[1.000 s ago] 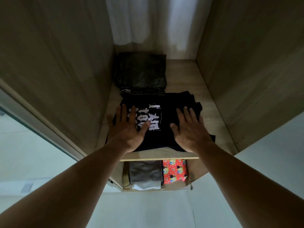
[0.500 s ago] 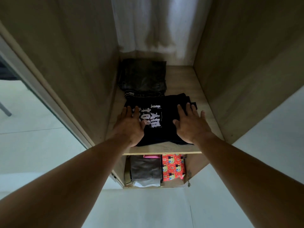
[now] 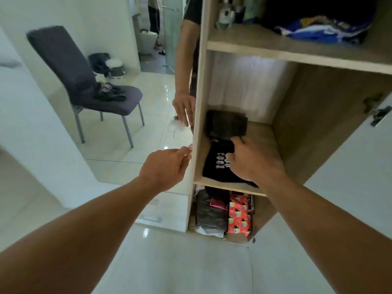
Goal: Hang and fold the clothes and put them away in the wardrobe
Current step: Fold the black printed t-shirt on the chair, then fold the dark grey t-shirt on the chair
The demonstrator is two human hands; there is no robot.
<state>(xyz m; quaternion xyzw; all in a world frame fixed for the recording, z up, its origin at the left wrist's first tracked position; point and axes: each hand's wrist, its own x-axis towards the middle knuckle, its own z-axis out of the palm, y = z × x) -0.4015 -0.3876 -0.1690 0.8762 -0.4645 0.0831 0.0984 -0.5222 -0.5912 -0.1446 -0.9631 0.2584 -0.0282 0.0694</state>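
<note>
the right hand [image 3: 252, 162] lies flat, fingers relaxed, on the black printed t-shirt [image 3: 216, 166], which is folded at the front of the middle shelf [image 3: 261, 132], right of centre. the left hand [image 3: 167, 168], apart from it at centre frame, curls loosely beside the wardrobe's side panel [image 3: 198, 102]; whether it grips anything i cannot tell. a dark folded garment [image 3: 226, 124] lies just behind the t-shirt.

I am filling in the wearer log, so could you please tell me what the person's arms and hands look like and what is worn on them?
Both arms are bare as far as the picture shows, with no sleeves, gloves or watch. The left hand and right hand carry no visible rings. In the mirror, the reflected arm ends in a short black sleeve at the top.
</note>
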